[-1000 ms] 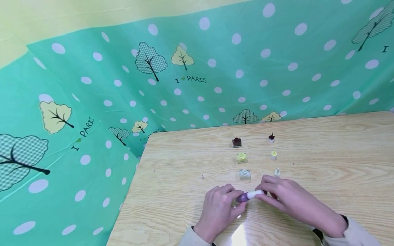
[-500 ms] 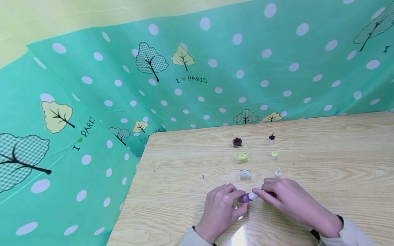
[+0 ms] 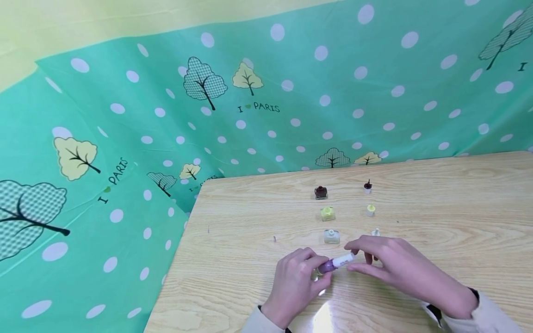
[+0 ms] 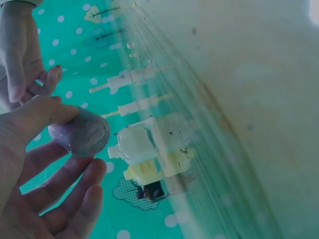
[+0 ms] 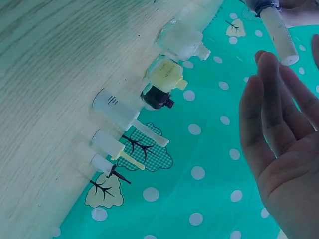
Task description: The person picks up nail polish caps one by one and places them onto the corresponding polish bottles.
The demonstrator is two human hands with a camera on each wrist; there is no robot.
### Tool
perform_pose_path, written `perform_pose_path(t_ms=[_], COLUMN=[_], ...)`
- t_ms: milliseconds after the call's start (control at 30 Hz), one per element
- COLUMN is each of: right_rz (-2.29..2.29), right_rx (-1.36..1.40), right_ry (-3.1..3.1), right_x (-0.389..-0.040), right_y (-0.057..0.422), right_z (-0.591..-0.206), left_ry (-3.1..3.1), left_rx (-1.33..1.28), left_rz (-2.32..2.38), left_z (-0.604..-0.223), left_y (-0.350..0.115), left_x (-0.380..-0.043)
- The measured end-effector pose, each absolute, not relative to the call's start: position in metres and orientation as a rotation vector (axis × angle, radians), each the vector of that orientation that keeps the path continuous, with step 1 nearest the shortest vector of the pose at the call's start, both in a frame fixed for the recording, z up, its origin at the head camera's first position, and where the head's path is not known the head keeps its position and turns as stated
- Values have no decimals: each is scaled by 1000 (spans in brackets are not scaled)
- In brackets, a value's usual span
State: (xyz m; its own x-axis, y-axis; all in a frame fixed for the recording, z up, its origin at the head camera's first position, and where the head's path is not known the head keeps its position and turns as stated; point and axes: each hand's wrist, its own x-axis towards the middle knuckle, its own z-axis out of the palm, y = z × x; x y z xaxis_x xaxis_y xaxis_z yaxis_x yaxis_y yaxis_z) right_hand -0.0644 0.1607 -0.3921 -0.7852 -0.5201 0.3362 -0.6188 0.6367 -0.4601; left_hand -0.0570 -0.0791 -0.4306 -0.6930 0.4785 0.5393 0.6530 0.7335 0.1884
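Between thumb and fingers my left hand (image 3: 293, 284) pinches a purple nail polish bottle (image 3: 325, 267), tilted, its white cap (image 3: 343, 260) pointing up and right. The left wrist view shows the rounded base of this nail polish bottle (image 4: 82, 133), with the cap hidden behind the hand. My right hand (image 3: 395, 261) is beside the cap's end, fingers spread and bent. In the right wrist view the fingers of the right hand (image 5: 289, 124) stand apart from the cap (image 5: 279, 37), and nothing lies in the palm.
Uncapped clear (image 3: 331, 237), yellow (image 3: 327, 214) and dark brown (image 3: 320, 193) bottles stand in a column on the wooden table (image 3: 233, 268). To their right, matching brush caps, white (image 5: 115, 108), yellow (image 5: 107, 143) and dark (image 5: 102, 163), stand brush-up. A green dotted cloth (image 3: 266, 134) hangs behind.
The right hand was at the cap, its fingers around it and shifting as they turned it; now they have come off to the right. The left hand keeps hold of the bottle, hardly moved.
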Motion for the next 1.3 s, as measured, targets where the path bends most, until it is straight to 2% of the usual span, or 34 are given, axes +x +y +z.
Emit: perform_pose_path(t_ms=[200,867,1167,1300], right_rz=[830,804,820,810], right_rx=[1011,861,1099,1103], right_ry=[-2629,-2710,-2525,-2523], right_x=[-67,-63,-65,-65], right_y=[162,157,163,162], right_z=[-394,-394,-395,-396], left_ry=[-2479,-2377,-2416,-2411], left_rx=[-869,-950,-908,-910], left_rz=[-517,-530,-547,-543], left_z=[-430,-429,-430,-430], left_y=[-78,-75,-77,-77], left_x=[-57,-55,-54,-54])
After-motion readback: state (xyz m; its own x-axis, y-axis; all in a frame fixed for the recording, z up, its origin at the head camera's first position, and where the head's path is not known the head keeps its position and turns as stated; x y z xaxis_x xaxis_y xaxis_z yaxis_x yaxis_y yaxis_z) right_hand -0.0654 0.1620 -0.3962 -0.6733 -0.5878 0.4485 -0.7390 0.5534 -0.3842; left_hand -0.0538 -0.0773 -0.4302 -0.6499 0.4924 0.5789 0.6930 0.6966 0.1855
